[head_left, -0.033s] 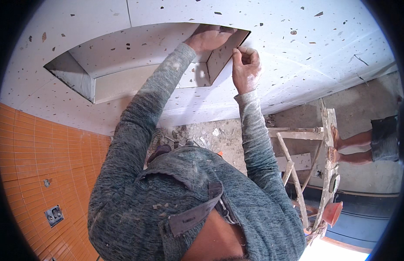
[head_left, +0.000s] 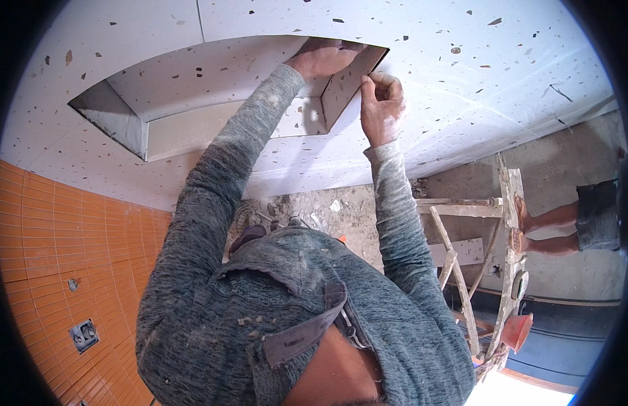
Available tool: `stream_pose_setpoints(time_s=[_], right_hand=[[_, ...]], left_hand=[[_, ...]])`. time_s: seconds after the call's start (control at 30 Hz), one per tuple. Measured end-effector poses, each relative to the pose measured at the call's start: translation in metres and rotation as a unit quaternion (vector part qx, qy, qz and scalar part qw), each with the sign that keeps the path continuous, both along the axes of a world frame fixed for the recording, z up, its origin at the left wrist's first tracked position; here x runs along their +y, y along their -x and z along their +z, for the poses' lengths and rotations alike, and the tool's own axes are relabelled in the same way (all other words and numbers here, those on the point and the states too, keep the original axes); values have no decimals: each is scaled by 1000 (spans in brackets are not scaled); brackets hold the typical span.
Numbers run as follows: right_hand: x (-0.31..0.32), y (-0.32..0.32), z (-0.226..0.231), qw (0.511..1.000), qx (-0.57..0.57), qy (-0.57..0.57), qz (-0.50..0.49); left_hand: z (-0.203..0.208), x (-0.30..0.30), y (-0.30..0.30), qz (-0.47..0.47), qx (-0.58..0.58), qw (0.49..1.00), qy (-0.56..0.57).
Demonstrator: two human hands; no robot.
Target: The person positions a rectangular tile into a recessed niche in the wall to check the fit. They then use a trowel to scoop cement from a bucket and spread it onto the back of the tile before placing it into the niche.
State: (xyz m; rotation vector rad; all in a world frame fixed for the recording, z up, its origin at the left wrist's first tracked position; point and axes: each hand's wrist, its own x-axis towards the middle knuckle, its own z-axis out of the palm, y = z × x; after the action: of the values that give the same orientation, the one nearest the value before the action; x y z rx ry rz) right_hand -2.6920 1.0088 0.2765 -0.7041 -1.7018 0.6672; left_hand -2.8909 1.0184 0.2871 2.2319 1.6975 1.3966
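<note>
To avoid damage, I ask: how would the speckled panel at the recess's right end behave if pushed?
The speckled panel is probably stiff: its face looks flat. It may be brittle, as its stone-like speckles suggest tile. It might shift slightly, since a dark line, perhaps a gap, shows along its upper front edge.

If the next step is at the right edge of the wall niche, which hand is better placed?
Probably the right hand: its fingertips are at or very near the right edge of the niche. The left hand reaches inside, with its fingers partly hidden.
</note>
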Motion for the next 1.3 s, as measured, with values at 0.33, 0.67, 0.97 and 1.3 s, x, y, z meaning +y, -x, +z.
stream_pose_setpoints(time_s=[0.33, 0.67, 0.97, 1.3], right_hand=[[0, -5, -1, 1000, -4, -11, 9], [-2, -5, 0, 1000, -11, 2, 16], [-3, -11, 2, 999, 4, 19, 30], [-3, -17, 6, 999, -22, 21, 18]], left_hand=[[-4, 10, 11, -121, 1, 979, 164], [18, -4, 0, -69, -76, 963, 248], [31, -9, -9, -34, -85, 976, 199], [32, -15, -19, -54, -117, 980, 151]])
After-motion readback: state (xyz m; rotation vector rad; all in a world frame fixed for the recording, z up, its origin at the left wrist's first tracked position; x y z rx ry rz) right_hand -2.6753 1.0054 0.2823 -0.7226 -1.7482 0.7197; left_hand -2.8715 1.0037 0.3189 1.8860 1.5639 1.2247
